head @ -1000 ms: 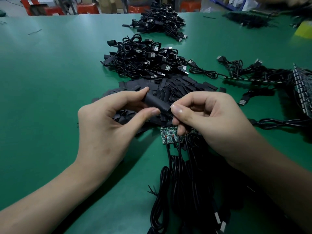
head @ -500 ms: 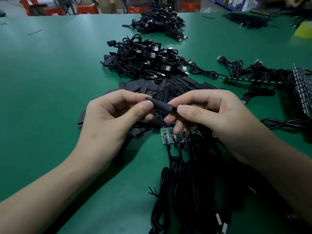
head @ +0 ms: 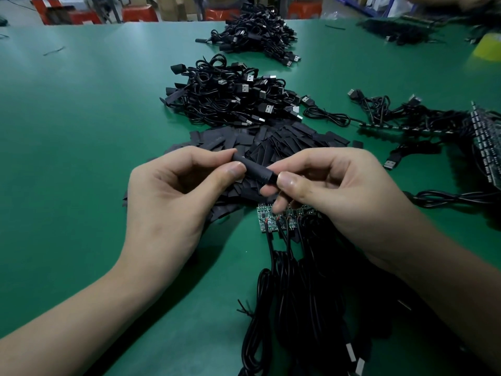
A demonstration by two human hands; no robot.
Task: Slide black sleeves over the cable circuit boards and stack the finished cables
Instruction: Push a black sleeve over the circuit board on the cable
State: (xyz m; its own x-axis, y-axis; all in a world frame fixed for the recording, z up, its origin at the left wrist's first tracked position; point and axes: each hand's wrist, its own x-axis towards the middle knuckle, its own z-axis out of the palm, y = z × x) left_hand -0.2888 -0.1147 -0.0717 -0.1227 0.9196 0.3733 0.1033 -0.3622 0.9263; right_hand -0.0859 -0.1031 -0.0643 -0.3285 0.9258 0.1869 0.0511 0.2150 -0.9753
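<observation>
A black sleeve [head: 256, 170] is held in the air between both hands, above a heap of flat black sleeves [head: 271, 142]. My left hand [head: 173, 196] pinches its left end between thumb and forefinger. My right hand [head: 336, 191] pinches its right end the same way; whether a board is inside is hidden. Just below, several green circuit boards [head: 264, 219] lie on the green table [head: 81, 131], their black cables [head: 287, 299] running toward me. A pile of sleeved cables with USB plugs [head: 230, 99] lies behind the sleeve heap.
A second cable pile [head: 254, 31] sits further back. Loose USB cables [head: 401, 118] and a strip of boards [head: 485, 147] lie at the right. Another dark cable heap [head: 401, 31] and a yellow object [head: 488, 47] are at the far right. Crates stand beyond the table's far edge.
Both hands have risen slightly and stayed pinched on the sleeve. The sleeve has turned from steeply tilted to a flatter slant, with the hands a little further apart.
</observation>
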